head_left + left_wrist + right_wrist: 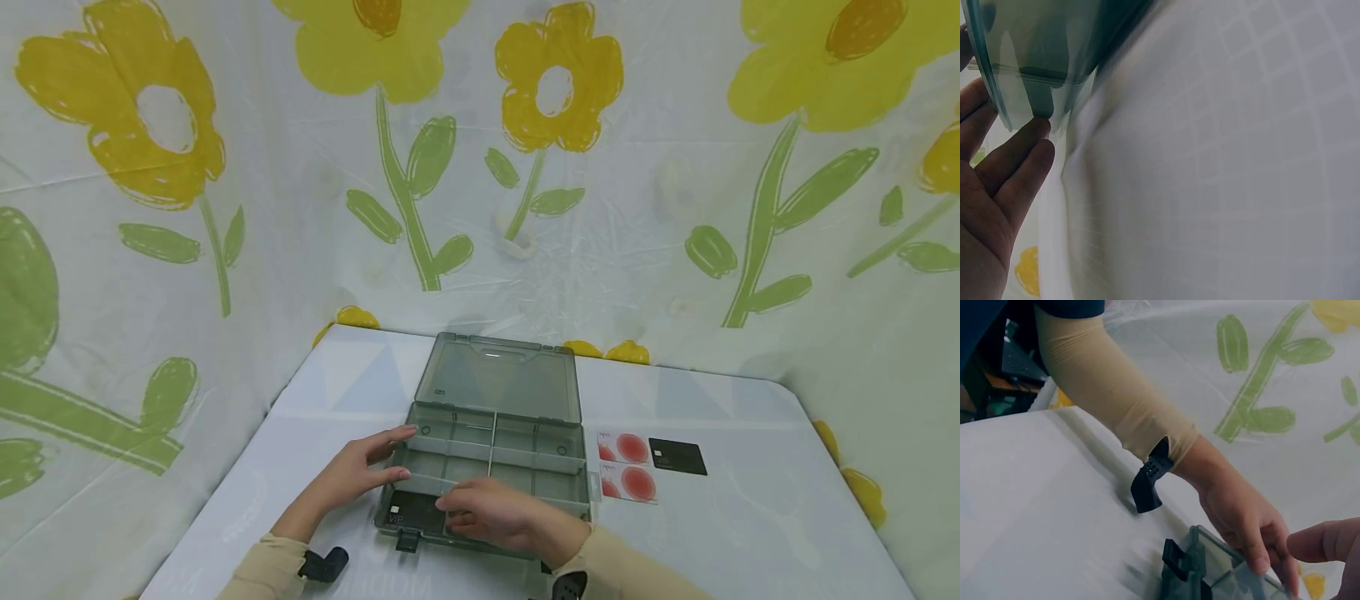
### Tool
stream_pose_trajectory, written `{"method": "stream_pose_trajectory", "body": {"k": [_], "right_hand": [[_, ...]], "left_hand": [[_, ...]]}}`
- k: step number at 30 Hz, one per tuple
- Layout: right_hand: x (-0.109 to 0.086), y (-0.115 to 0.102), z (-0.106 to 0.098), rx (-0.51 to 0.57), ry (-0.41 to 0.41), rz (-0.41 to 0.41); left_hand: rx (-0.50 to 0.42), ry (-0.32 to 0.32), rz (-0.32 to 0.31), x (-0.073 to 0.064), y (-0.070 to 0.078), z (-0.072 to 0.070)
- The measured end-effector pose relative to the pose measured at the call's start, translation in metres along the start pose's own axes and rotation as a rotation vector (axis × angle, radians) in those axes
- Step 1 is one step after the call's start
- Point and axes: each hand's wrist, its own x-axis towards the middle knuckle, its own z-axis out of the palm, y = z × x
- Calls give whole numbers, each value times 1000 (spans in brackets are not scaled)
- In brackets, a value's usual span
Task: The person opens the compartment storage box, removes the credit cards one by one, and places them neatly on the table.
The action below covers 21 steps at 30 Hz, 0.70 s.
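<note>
A grey see-through compartment box stands with its lid folded back. In its front left compartment lies a black card marked VIP. My right hand is over the front compartments, fingertips at the card's right end; whether they pinch it is hidden. The right wrist view shows only a thumb of that hand. At the box's left side, my left hand touches the rim with thumb and forefinger spread. In the left wrist view, extended fingers lie against the box wall.
To the right of the box, two red-and-white cards and another black card lie on the white table. A flowered curtain hangs behind the table and on both sides. The box's front latch hangs down.
</note>
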Motion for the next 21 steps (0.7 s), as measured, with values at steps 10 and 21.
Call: {"method": "stream_pose_trajectory", "body": {"k": [10,21], "right_hand": [[3,-3,4,-5,-13,-14],[3,1,-3,-17,-60,-16]], "left_hand": [[-5,-3,5,1,0,1],[-11,0,1,1,-1,1]]}}
